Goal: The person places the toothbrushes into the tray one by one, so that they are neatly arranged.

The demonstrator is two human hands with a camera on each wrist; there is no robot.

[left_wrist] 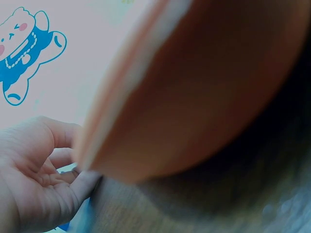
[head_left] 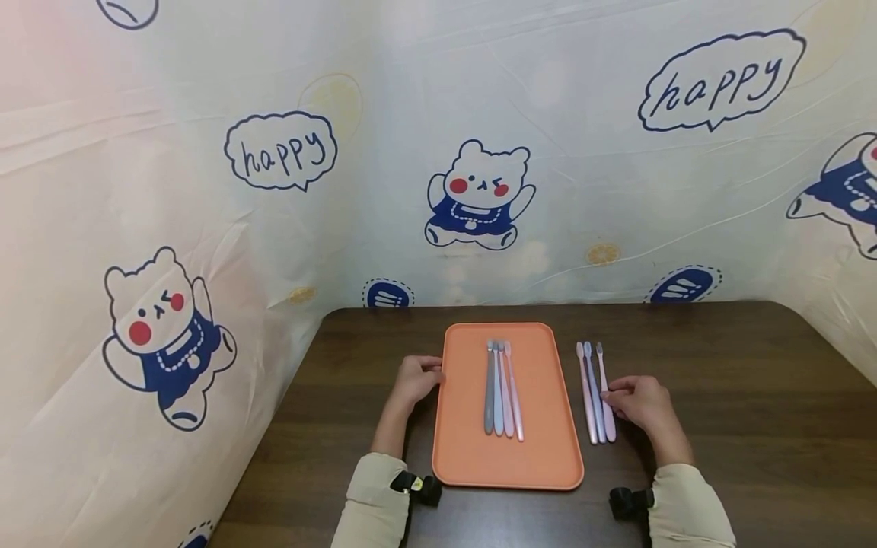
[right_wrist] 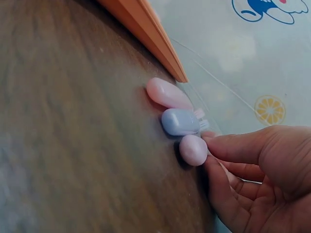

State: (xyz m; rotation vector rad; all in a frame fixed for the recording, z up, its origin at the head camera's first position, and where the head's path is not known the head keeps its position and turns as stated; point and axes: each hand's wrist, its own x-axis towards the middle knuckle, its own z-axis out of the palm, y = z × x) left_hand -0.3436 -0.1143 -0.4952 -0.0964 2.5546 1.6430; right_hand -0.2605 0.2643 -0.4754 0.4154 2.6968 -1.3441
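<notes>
one tray [head_left: 462,457], orange, rectangular, rounded corners, thin raised rim, matt surface, lying on the table; left rim pinched between the thumb and fingers of the left hand [head_left: 416,379]. on the tray, slightly left of centre, four toothbrushes, slender, heads toward the far edge, handles fanning a little toward the near edge: one grey toothbrush [head_left: 489,399], one light blue toothbrush [head_left: 498,407], one pink toothbrush [head_left: 507,411], one slimmer pale pink toothbrush [head_left: 517,403]. on the bare tabletop, just beside the tray's right side, three more: one rosy toothbrush [head_left: 588,399], outermost toward the tray; one periwinkle toothbrush [head_left: 594,396], in the middle; one lilac-pink toothbrush [head_left: 609,426], on the right, pinched by the thumb and fingers of the right hand [head_left: 640,399]. handle ends of these three smooth, bulbous, rounded, with a soft plastic-like sheen in the right wrist view. one table [head_left: 754,380], dark brown, streaked wood grain, rounded far corners. two sleeves [head_left: 373,498], cream, puffy, each with a black wrist device [head_left: 630,502]. one backdrop sheet [head_left: 562,76], pale, creased, faintly glossy, printed with blue-clad bears, lettered speech bubbles and citrus slices.
</notes>
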